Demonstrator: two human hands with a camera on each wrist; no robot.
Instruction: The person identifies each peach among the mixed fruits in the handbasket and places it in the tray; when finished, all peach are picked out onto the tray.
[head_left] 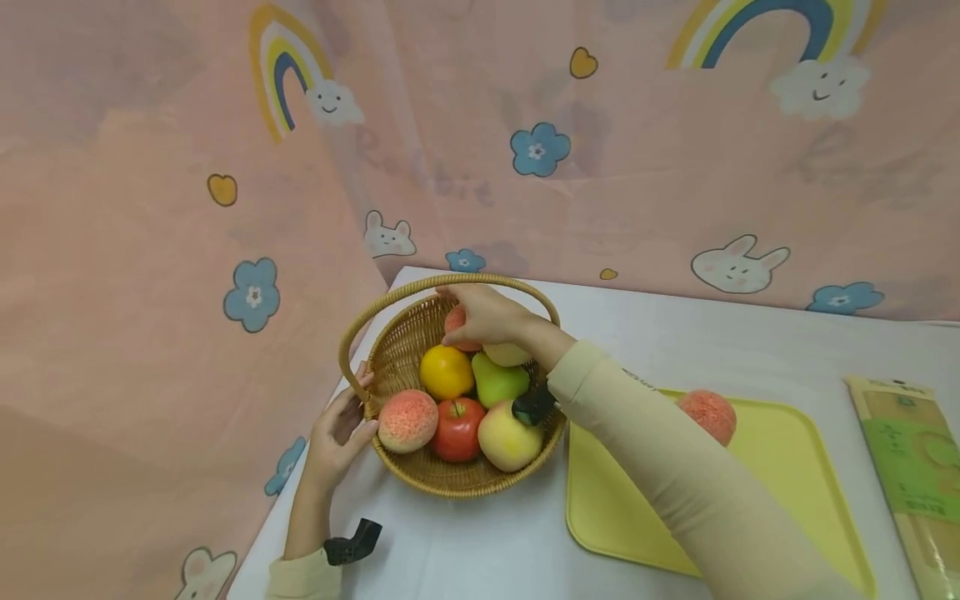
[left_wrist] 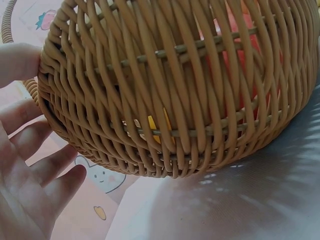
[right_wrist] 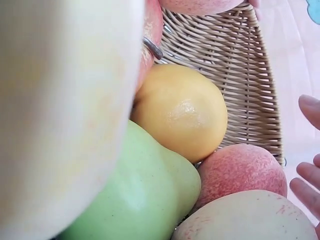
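A wicker basket (head_left: 408, 346) holds fruit, with its arched handle (head_left: 442, 282) standing up. At its left rim my left hand (head_left: 333, 437) holds on, thumb and fingers on the edge beside the handle's base. My right hand (head_left: 491, 312) reaches over the back of the basket. Its thumb and fingers are spread around a pink peach (right_wrist: 245, 170), and in the right wrist view they stand apart from it. Nearby lie a yellow orange-like fruit (head_left: 446, 372), a green pear (head_left: 498, 382), a red apple (head_left: 458, 429), a speckled peach (head_left: 408, 421) and pale yellowish fruits (head_left: 510, 437).
Right of the basket lies a yellow tray (head_left: 615, 500) bearing another pink peach (head_left: 708, 415), partly behind my right sleeve. A green-and-tan package (head_left: 911, 458) is at the far right. A patterned pink curtain (head_left: 465, 192) hangs behind and left of the white table (head_left: 465, 550).
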